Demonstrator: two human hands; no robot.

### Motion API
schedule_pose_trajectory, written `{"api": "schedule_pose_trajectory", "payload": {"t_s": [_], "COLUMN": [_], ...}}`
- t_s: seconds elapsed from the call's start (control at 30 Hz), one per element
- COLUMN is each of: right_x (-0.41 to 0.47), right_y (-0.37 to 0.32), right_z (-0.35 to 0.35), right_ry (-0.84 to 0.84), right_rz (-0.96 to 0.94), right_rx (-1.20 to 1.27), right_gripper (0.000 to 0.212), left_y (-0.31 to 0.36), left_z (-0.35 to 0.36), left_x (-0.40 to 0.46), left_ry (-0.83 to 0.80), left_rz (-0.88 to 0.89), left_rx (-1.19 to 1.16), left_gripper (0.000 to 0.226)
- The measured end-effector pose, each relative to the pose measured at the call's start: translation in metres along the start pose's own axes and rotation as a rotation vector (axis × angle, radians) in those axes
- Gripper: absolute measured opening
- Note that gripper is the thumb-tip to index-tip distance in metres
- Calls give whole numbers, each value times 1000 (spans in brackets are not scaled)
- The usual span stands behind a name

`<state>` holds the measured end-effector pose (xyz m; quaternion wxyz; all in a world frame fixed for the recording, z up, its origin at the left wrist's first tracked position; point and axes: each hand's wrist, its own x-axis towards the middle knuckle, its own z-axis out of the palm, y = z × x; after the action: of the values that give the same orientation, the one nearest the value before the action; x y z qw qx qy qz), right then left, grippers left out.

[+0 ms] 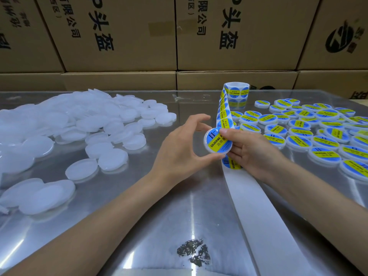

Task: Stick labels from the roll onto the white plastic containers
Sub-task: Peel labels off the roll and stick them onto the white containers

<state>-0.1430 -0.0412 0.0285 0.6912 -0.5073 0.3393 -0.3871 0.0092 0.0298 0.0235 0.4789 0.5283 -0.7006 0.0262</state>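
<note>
- White round plastic container (216, 145), shallow and lidded, held up off the table between my two hands; I judge it light and stiff, its smooth rim a little slippery, best taken by the edge and not the face.
- Left hand (185, 142): fingers curled round the container's rim, thumb at its lower edge, clamped on it.
- Right hand (249, 148): thumb pressing the blue-and-yellow round label (218, 141) onto the container's top, fingers behind gripping the white backing strip (258, 206). Label thin and limp by my reckoning; it wants smoothing from the middle outward or it may crease.
- Backing strip, bare of labels, trails from under my right hand toward my body; soft, no weight in it.
- Label roll (237, 90), upright, beyond my fingertips; a band of unpeeled labels rises from it to my right hand.
- Unlabelled translucent white containers (79, 124), heaped out past my left hand.
- Labelled containers (310, 128), laid out beyond and outside my right hand.
- Shiny metal table (139, 206) beneath both forearms; brown cardboard cartons (119, 36) stacked behind.
</note>
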Motion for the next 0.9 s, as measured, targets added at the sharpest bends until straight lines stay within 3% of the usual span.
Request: {"api": "schedule_pose_trajectory", "payload": {"t_s": [0.23,0.53,0.77,0.83,0.9], "right_x": [-3,-7,-3,-3,-3], "right_y": [3,3,4,2,-3], "right_z": [5,10,8,6,1], "right_ry": [42,164,153,168,210], "right_rz": [-117,-586,-654,-677,-651], "right_rx": [-54,-441,-628,-687,-709], "right_gripper": [5,10,11,33,74], "left_y": [4,8,6,5,6], "left_z": [1,-2,-3,-4,-5], "left_x": [0,-1,1,0,0], "left_ry": [25,94,114,104,85], "left_rz": [-40,-126,-97,-87,-77], "left_rx": [-71,-204,-207,-205,-202], "left_gripper": [73,66,61,60,60]}}
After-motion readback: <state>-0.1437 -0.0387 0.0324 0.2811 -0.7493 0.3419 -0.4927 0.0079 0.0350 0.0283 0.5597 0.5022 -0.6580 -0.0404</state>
